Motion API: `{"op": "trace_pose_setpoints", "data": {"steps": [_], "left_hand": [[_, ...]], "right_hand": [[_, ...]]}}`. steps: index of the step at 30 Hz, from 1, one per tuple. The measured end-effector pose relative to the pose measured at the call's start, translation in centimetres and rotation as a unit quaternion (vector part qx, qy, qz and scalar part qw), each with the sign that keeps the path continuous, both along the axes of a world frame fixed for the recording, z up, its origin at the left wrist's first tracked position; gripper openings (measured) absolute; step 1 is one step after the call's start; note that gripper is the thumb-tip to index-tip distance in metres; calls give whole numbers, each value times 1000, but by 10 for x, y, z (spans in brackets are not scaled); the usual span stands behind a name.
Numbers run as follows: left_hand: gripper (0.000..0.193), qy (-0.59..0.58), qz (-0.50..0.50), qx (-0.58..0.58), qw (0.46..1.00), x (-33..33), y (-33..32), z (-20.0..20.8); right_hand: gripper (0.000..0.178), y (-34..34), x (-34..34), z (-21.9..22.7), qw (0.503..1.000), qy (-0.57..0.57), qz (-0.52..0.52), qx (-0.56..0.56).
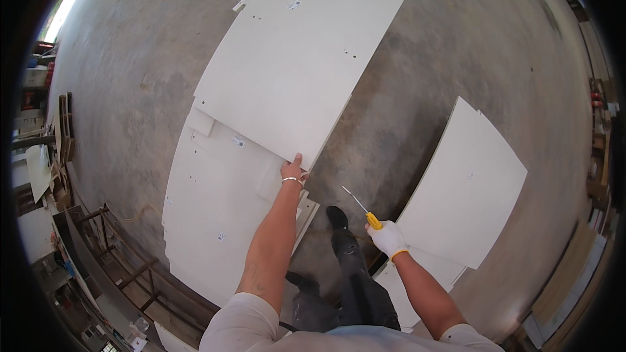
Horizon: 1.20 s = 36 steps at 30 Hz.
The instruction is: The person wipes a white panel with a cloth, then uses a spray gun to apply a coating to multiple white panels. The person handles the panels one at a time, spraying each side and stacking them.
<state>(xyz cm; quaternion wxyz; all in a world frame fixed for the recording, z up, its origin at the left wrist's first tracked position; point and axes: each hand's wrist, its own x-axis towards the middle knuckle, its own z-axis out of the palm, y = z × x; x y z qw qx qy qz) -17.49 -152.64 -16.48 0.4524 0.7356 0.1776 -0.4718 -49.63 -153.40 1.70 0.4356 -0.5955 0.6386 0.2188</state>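
My left hand (pixel 295 169), bare and with a band at the wrist, grips the near right corner of a large white panel (pixel 293 58). Its thumb lies on top and the fingers go under the edge. Beneath that panel lies another white panel (pixel 202 202) with small holes and labels. My right hand (pixel 388 238), in a white glove with a yellow cuff, is closed round the yellow handle of a screwdriver (pixel 355 197). The metal shaft points up and left, away from any panel. Beside this hand is a smaller white panel (pixel 466 186), resting over another white piece (pixel 440 272).
My legs and dark shoes (pixel 337 218) stand between the two groups of panels on the concrete floor (pixel 365 117). A brown metal frame (pixel 134 272) is at the lower left. Boards (pixel 570 280) lean along the right side, and cluttered shelving runs down the left.
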Motion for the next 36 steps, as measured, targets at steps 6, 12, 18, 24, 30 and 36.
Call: {"op": "trace_pose_setpoints", "data": {"steps": [6,12,18,24,30,36], "left_hand": [[42,65,35,18,997,-33,98,0],[67,163,215,-24,963,-88,193,4],[70,142,305,7,942,-108,222,16],[45,68,216,-51,973,-104,237,167],[26,-102,202,-228,947,-76,178,339],[23,-167,129,-205,956,-38,92,443]], "right_hand": [[37,-38,19,-44,950,-110,-289,46],[34,-21,25,-46,980,-104,-134,101],[33,2,20,-23,979,-96,-153,98],[30,1,-7,2,957,-151,-239,58],[23,-6,-28,42,921,-238,-303,63],[21,4,-26,76,937,-250,-239,52]]}}
